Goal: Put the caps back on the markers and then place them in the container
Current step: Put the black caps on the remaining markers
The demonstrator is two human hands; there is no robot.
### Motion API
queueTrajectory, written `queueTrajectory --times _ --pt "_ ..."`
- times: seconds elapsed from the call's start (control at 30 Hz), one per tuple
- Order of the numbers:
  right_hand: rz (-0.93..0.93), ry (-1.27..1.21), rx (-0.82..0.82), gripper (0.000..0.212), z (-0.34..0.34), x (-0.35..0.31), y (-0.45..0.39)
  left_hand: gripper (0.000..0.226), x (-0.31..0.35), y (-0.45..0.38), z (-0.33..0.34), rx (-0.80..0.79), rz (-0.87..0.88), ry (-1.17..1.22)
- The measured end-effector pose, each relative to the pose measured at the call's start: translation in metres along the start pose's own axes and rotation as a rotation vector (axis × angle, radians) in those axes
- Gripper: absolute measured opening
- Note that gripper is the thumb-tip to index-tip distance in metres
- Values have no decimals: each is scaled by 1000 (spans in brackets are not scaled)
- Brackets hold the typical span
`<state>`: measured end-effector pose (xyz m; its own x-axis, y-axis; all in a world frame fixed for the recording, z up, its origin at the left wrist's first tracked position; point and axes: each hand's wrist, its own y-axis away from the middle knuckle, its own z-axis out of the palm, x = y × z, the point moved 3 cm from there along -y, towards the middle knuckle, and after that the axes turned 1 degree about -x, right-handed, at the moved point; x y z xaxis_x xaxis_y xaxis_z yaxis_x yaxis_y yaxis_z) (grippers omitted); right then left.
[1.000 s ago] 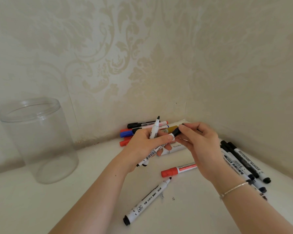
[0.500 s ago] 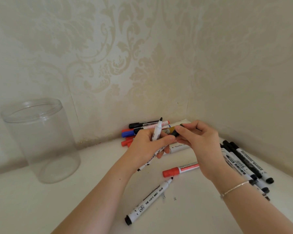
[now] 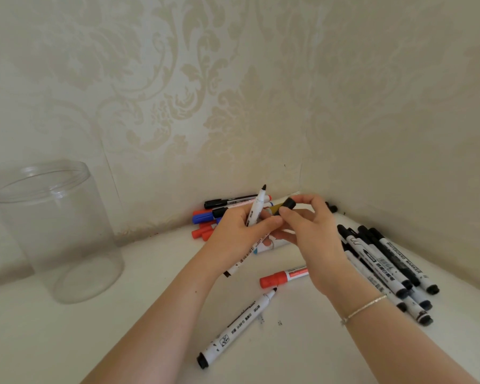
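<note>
Gripping two uncapped markers (image 3: 255, 210), the left hand (image 3: 240, 231) meets the right hand (image 3: 312, 234), whose fingertips pinch a black cap (image 3: 287, 204).

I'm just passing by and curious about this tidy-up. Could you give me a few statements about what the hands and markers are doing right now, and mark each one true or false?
1. The left hand holds an uncapped marker with its tip pointing up. True.
2. The right hand pinches a black cap. True.
3. The clear container already has markers in it. False: none shows inside it.
4. The red-capped marker stands upright in the container. False: it lies on the white surface, beside the right hand.
5. An uncapped marker with a black tip lies on the surface nearest the camera. True.
</note>
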<state>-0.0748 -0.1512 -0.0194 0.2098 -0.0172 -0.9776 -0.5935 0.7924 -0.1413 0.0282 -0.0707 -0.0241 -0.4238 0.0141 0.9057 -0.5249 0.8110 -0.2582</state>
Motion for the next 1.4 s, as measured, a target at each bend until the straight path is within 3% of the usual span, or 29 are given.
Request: queueTrajectory --times 0.1,0.2,0.3,0.43,0.63,0.97,1.13,1.23,1.4 --pt "-5 -54 67 12 -10 -7 -5 29 2 0 5 -61 -101 145" --pt "20 27 123 20 -29 -12 -16 25 5 -3 10 -10 -219 269" --pt "-40 447 138 27 -51 -13 -31 27 1 -5 13 12 -272 334" --pt "-25 1079 109 35 -67 -8 -38 22 -4 -2 15 -26 -214 286" --pt "30 1497 39 39 -76 -5 -45 26 -6 -3 14 -36 -220 327" --pt "75 1583 -2 31 -101 5 -83 22 -9 -4 14 -18 -234 326" --pt "-116 1708 101 37 -89 10 -94 25 -11 -4 14 -33 -248 318" --pt "-160 1678 18 32 -78 15 -110 24 -11 -4 14 -32 -255 314" --pt "-69 1708 -99 31 -73 24 -132 25 -12 -5 12 -24 -254 316"
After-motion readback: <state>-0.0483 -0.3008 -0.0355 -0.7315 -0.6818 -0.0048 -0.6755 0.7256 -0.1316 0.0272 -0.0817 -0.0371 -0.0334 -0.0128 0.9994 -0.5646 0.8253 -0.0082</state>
